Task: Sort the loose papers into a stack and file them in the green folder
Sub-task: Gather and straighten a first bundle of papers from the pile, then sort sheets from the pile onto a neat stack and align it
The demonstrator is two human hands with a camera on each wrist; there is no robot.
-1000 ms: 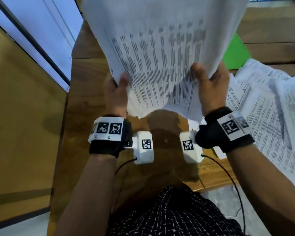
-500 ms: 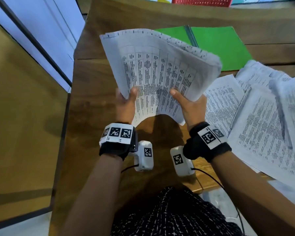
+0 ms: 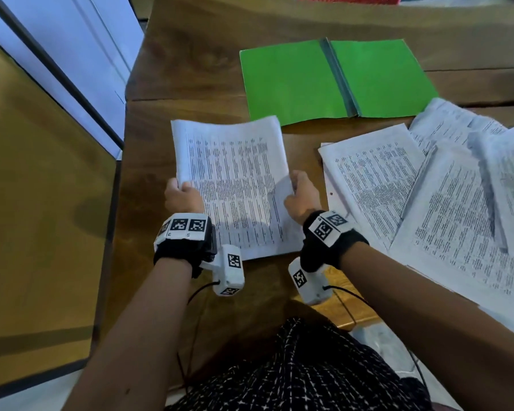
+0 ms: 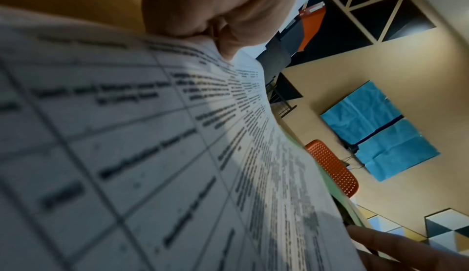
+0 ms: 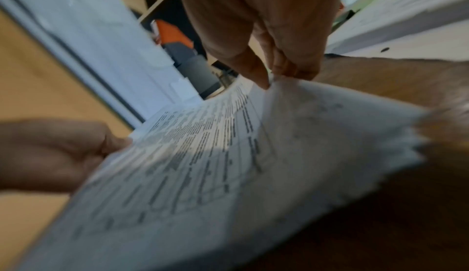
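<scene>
Looking down from the head view, you hold the paper stack (image 3: 235, 185) over the wooden table (image 3: 190, 69): your left hand (image 3: 183, 197) grips its left edge and your right hand (image 3: 300, 195) its right, with the green folder (image 3: 294, 81) lying open beyond it and loose papers (image 3: 445, 203) spread to the right. Left wrist view: your thumb (image 4: 228, 40) presses on the printed top sheet. Right wrist view, blurred: your fingertips (image 5: 261, 78) pinch the stack's edge.
</scene>
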